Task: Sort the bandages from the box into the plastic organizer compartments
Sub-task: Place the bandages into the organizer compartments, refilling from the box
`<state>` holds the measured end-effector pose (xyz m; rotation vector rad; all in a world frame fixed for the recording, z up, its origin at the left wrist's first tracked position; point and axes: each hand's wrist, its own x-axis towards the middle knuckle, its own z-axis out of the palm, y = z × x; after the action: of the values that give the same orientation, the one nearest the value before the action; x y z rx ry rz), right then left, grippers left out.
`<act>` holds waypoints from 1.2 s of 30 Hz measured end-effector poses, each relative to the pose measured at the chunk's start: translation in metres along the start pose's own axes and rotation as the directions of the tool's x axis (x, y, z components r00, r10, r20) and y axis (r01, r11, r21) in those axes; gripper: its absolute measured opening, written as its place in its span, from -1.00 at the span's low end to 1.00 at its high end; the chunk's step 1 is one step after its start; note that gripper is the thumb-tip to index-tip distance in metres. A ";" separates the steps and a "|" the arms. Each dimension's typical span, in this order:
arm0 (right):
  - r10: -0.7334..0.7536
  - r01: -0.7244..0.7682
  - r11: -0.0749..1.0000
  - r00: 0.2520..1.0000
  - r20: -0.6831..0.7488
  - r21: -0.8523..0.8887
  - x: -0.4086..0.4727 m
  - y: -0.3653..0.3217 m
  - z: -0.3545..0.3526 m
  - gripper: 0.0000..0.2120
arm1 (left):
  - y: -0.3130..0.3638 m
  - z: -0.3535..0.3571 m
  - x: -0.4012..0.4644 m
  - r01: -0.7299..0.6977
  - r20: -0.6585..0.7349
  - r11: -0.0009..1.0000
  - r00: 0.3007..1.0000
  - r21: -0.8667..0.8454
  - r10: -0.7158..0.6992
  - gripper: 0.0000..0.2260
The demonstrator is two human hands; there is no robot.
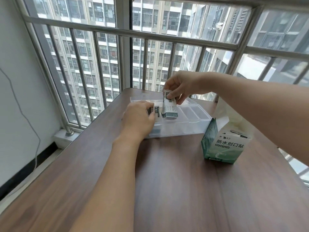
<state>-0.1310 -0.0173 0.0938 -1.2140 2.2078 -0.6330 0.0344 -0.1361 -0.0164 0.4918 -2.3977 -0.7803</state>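
Observation:
A clear plastic organizer with several compartments lies on the brown table. My right hand pinches a stack of wrapped bandages whose lower end stands in a middle compartment. My left hand rests over the organizer's left end, its fingers pressing on more bandages in a left compartment. The green and white bandage box stands open to the right of the organizer, with bandages showing inside.
The two rightmost compartments hold nothing. A metal window railing runs close behind the table's far edge. A thin cable hangs on the white wall at left.

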 end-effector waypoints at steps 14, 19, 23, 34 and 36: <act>-0.096 0.022 0.827 0.990 -0.102 -0.562 0.007 -0.006 0.046 -0.84 | 0.013 -0.001 -0.004 -0.026 0.098 0.954 0.995 0.298 -0.003 -0.71; -0.014 -0.011 0.792 0.999 -0.036 -0.611 -0.003 -0.012 0.049 -0.51 | 0.015 -0.002 -0.009 -0.002 0.066 0.980 0.998 0.198 -0.011 -0.69; -0.018 -0.014 0.722 0.999 -0.039 -0.692 -0.001 -0.013 0.057 -0.59 | 0.015 0.000 -0.010 -0.032 0.116 0.972 0.993 0.232 0.005 -0.70; 0.029 -0.046 0.806 0.999 -0.038 -0.590 -0.006 -0.013 0.047 -0.90 | 0.019 0.004 -0.012 0.004 0.087 0.955 0.996 0.297 -0.031 -0.70; 0.071 -0.066 0.850 0.997 -0.009 -0.523 -0.005 -0.013 0.040 -0.88 | 0.020 0.005 -0.012 0.005 0.089 0.953 0.996 0.302 -0.033 -0.71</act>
<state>-0.0953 -0.0253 0.0729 -1.3744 2.4891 0.0251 0.0378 -0.1131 -0.0122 0.6114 -2.6174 -0.4528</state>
